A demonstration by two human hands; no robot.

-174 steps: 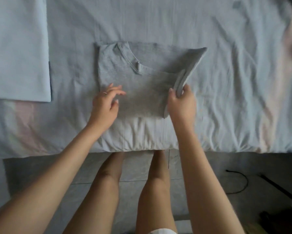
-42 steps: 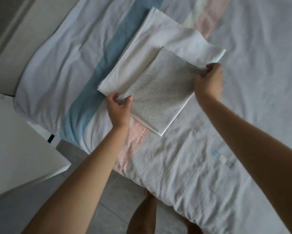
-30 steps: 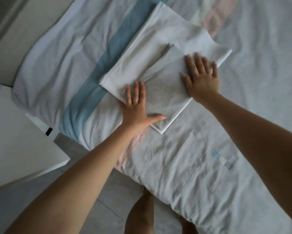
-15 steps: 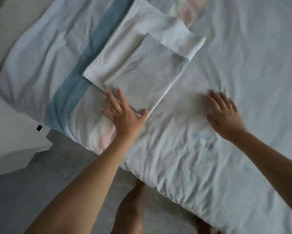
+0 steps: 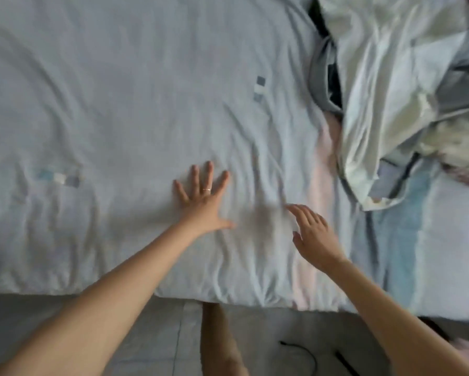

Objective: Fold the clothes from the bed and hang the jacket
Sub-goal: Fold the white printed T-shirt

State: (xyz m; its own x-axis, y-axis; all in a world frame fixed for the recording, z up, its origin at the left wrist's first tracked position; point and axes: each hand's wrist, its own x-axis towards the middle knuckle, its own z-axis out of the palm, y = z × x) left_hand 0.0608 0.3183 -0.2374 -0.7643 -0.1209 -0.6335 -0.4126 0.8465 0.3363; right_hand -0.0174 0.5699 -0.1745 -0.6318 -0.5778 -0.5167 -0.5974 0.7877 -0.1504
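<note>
Nearest the camera, the tiled floor (image 5: 146,335) carried a thin black cable (image 5: 306,351), and one bare leg (image 5: 219,343) of the person stood against the near edge of the bed (image 5: 119,104).

On the bed's wrinkled pale blue-grey cover, the right hand (image 5: 316,236) was low over the cloth beside a pink stripe (image 5: 322,185). Its fingers were loosely extended and held nothing. Motion blur hid whether they touched the cover.

Slightly farther in and to the left, the left hand (image 5: 203,202) lay flat on the cover, palm down. Its fingers (image 5: 194,175) were straight and spread and gripped nothing. A ring (image 5: 206,189) sat on one finger.

Two small groups of coloured patches (image 5: 259,88) (image 5: 59,177) marked the cover beyond and to the left of the hands.

The unfolded clothes (image 5: 390,90) lay in a crumpled heap on the far right of the bed, well apart from both hands.

- Top layer: a glossy, pale greenish-white garment (image 5: 377,118), heavily creased.
- Beneath and beside it: dark grey and black fabric (image 5: 320,85).
- Long axis: near to far, along the right side of the bed.
- Lowest corner: pointed toward the near edge, lying over a blue stripe (image 5: 406,240).

Which piece was the jacket could not be told.
</note>
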